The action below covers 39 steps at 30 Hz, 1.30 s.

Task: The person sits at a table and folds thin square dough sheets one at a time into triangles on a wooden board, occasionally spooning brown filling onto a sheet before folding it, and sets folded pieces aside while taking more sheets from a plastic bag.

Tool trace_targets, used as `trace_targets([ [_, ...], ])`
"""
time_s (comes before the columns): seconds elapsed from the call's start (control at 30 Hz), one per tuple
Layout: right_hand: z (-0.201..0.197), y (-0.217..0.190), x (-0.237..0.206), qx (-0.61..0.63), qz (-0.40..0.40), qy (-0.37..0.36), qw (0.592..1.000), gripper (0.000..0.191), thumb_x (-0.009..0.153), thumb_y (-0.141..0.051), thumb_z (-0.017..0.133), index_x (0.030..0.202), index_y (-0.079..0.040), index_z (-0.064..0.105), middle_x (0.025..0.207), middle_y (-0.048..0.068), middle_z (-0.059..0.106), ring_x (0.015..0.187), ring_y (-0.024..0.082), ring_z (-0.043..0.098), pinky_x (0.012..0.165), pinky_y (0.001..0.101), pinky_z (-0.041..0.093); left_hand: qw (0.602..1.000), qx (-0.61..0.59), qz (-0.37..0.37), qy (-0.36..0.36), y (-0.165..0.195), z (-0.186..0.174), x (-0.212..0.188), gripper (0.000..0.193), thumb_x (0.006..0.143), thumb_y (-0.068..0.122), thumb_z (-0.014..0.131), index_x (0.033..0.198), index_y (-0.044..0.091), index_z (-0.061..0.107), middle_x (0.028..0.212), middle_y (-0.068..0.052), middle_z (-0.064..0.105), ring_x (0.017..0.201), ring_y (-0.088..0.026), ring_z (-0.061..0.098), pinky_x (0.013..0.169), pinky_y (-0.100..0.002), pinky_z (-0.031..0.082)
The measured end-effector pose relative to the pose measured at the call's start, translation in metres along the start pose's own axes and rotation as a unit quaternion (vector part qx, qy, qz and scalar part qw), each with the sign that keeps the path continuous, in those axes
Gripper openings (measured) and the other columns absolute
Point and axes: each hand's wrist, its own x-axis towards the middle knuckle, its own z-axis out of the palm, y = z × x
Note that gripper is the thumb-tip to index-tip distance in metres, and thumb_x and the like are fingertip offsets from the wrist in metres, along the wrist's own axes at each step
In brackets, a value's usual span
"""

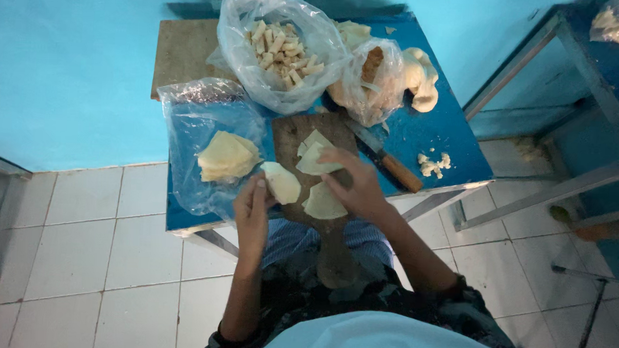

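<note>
Turquoise walls and a floor of white tiles (83, 248) frame a small blue bench (436, 141) seen from above, with a bare wooden patch at its ten o'clock corner. A wooden cutting board (304, 132) lies near the bench's front edge, its long handle pointing back toward the person at six o'clock.

The left hand (252, 210) hovers over the front edge at seven o'clock of the board, its grip pinched on a pale wedge-shaped slice (281, 182) that it holds just clear of the wood. The right hand (357, 186) is over the board's middle, fingers spread and pressing down on a small stack of pale slices (311, 157) — whether it actually clasps them I cannot tell. One more flat slice (322, 202) lies on the board at five o'clock, partly under that hand.

At nine o'clock of the board, a clear plastic bag (193, 120) is spread open on the bench with a heap of yellowish slices (227, 155) on it. At twelve o'clock sits a taller open bag (285, 82) full of small pale cut pieces (280, 51). Beside it at one o'clock, another bag (369, 79) holds larger pale chunks, with a peeled lump (423, 78) just outside it. A knife with a wooden handle (390, 163) lies at three o'clock of the board, blade toward the bags — and a few crumbs (433, 164) rest further right.
</note>
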Motion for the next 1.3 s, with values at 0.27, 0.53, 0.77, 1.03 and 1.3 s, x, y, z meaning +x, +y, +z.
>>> trace_targets([
  [0.27, 0.017, -0.054, -0.027, 0.206, 0.143, 0.037, 0.967, 0.043, 0.083, -0.003, 0.084, 0.122, -0.001, 0.065, 0.125, 0.014, 0.068, 0.115, 0.020, 0.071, 0.097, 0.0356, 0.060, 0.994, 0.051, 0.052, -0.079, -0.012, 0.023, -0.014, 0.017, 0.098, 0.002, 0.067, 0.115, -0.001, 0.070, 0.101, -0.005, 0.072, 0.091, -0.009, 0.067, 0.080, -0.024, 0.055],
  [0.53, 0.020, -0.033, -0.039, 0.241, 0.237, 0.081, 0.938, 0.051, 0.084, -0.002, 0.082, 0.129, -0.002, 0.059, 0.106, 0.012, 0.076, 0.105, 0.019, 0.075, 0.096, 0.0358, 0.062, 0.989, 0.015, 0.064, -0.134, 0.014, 0.049, -0.024, 0.020, 0.099, 0.002, 0.069, 0.118, -0.002, 0.066, 0.109, -0.004, 0.072, 0.099, -0.010, 0.070, 0.086, -0.025, 0.056],
  [0.77, 0.019, -0.034, -0.039, 0.324, 0.218, 0.093, 0.916, 0.048, 0.088, -0.002, 0.079, 0.132, -0.005, 0.058, 0.111, 0.012, 0.074, 0.110, 0.020, 0.074, 0.099, 0.0362, 0.061, 0.990, 0.065, 0.059, -0.113, 0.007, 0.042, -0.020, 0.018, 0.097, 0.006, 0.069, 0.114, 0.000, 0.068, 0.099, -0.002, 0.073, 0.090, -0.007, 0.070, 0.078, -0.023, 0.057],
  [1.03, -0.010, -0.053, -0.038, -0.027, 0.112, -0.087, 0.990, 0.058, 0.073, -0.014, 0.087, 0.126, -0.007, 0.064, 0.118, 0.021, 0.069, 0.109, 0.040, 0.067, 0.089, 0.0452, 0.055, 0.994, 0.071, 0.072, 0.043, 0.003, 0.002, -0.005, 0.009, 0.103, 0.011, 0.068, 0.106, 0.005, 0.064, 0.088, 0.002, 0.065, 0.080, -0.004, 0.059, 0.070, -0.021, 0.047],
  [1.3, -0.005, -0.026, -0.037, 0.113, 0.182, -0.017, 0.977, 0.049, 0.094, -0.006, 0.074, 0.140, -0.013, 0.058, 0.105, 0.008, 0.076, 0.102, 0.021, 0.077, 0.094, 0.0374, 0.063, 0.925, 0.356, 0.125, 0.048, 0.039, 0.006, 0.008, 0.018, 0.101, 0.018, 0.072, 0.108, 0.002, 0.069, 0.088, -0.009, 0.069, 0.077, -0.016, 0.063, 0.069, -0.031, 0.050],
])
